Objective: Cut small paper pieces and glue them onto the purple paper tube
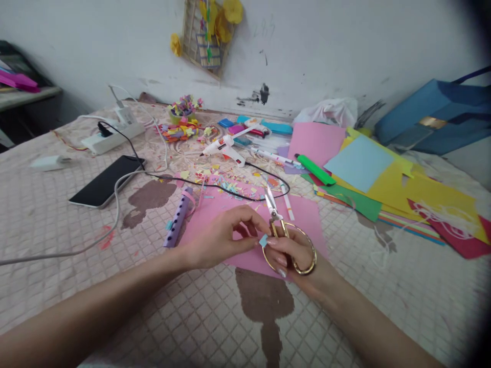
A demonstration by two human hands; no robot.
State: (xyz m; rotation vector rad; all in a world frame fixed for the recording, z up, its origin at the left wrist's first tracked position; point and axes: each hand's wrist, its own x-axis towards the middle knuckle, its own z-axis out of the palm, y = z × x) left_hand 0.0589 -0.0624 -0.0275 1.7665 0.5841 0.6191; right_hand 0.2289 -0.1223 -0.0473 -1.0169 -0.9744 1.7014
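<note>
My right hand is closed around gold-handled scissors, whose blades point up and away. Between its thumb and a finger is a small light blue paper piece. The fingers of my left hand are curved, with the fingertips right beside that piece; whether they touch it is hard to tell. Both hands are above a pink sheet. Colourful paper scraps lie at the sheet's far edge. A purple paper tube with dark dots is left of my left hand.
A white glue gun lies beyond the scraps, its black cable looping over the pink sheet. At left are a phone and a power strip. Coloured papers, a green marker and white string are at right.
</note>
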